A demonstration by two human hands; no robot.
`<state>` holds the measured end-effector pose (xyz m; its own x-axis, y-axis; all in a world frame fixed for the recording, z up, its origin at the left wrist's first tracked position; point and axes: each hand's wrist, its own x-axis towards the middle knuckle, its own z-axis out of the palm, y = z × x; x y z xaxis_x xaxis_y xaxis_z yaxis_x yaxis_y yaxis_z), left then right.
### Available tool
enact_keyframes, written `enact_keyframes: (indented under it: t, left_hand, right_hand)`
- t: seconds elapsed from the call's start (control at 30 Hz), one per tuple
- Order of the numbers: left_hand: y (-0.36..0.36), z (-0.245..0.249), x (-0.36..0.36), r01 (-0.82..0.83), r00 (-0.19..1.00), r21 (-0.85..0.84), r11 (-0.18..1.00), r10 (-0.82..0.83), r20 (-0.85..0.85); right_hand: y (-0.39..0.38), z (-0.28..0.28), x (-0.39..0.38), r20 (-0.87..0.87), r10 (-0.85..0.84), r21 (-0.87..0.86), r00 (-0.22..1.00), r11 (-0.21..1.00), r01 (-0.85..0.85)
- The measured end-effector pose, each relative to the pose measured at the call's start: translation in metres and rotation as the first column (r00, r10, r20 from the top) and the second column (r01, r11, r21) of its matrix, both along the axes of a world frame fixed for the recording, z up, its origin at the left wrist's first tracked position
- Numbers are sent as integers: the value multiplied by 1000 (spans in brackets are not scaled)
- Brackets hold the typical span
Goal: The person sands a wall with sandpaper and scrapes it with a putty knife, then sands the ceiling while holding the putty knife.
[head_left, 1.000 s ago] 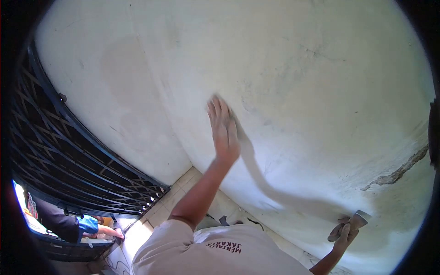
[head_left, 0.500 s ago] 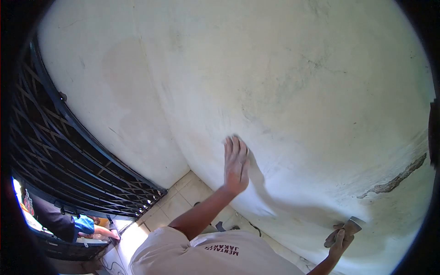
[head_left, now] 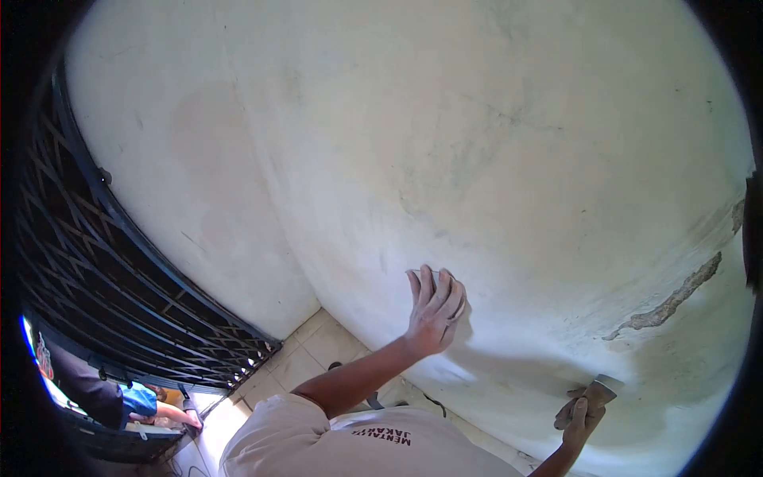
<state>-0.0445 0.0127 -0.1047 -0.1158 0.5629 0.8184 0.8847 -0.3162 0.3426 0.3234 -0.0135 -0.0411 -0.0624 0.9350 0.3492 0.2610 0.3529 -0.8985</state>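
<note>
My left hand, dusty with white powder, is close against the pale wall, its fingers bent. A thin sheet shows as a narrow edge around the fingertips; most of it is hidden, and I cannot tell its material. Lower right, my right hand grips a putty knife by its handle, the broad metal blade pointing up and right beside the wall. Above that blade, a rough broken strip of plaster runs diagonally across the wall.
A dark folding metal gate stands along the left. Beyond its lower end, a person's leg shows. Pale floor tiles meet the wall's foot, with a dark cable near it. Faint cracks and grey smudges mark the wall.
My left hand has moved down and right, its fingers going from nearly flat on the wall to bent. The right hand with the putty knife has shifted slightly left in view.
</note>
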Motion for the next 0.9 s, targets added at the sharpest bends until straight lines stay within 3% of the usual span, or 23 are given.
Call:
enact_keyframes:
  t: [0.03, 0.13, 0.3, 0.4, 0.43, 0.5, 0.53, 0.6, 0.7, 0.8, 0.9]
  left_hand:
    - [9, 6, -6, -10, 999, 108, 994, 14, -35]
    - [21, 70, -33, -50, 997, 201, 978, 62, -51]
    - [28, 189, -45, -84, 981, 349, 933, 17, 192]
    - [26, 182, -29, -105, 992, 316, 943, 75, 104]
    - [25, 163, -24, -66, 997, 296, 953, 76, -22]
    - [20, 126, 2, 93, 992, 236, 967, -70, -103]
    - [3, 126, 15, 69, 983, -145, 987, -92, -158]
    - [10, 118, 19, 110, 953, 168, 980, -56, -297]
    - [19, 150, 7, 130, 909, 210, 969, -31, -416]
    - [12, 219, 7, 62, 904, 195, 979, 28, -428]
    - [10, 241, 19, 6, 896, 155, 988, 63, -439]
  right_hand:
    - [0, -2, 1, -4, 2, 5, 1000, 1000, -2]
    - [2, -2, 1, -17, -3, -13, 1000, 1000, 2]
    - [2, -6, 1, -87, 9, -38, 996, 999, -12]
    - [2, -10, 4, -105, 20, -28, 994, 999, -23]
    - [2, -9, 2, -112, 7, -25, 994, 1000, -10]
    - [3, -10, 0, -121, 4, -19, 993, 1000, -6]
    - [4, -10, 1, -120, 11, -18, 993, 1000, -13]
    - [3, -9, 3, -122, 28, -23, 992, 999, -31]
    - [3, -8, 6, -134, 49, -36, 990, 998, -55]
    - [3, -8, 6, -145, 66, -49, 987, 996, -74]
    - [4, -9, 7, -167, 68, -52, 984, 996, -77]
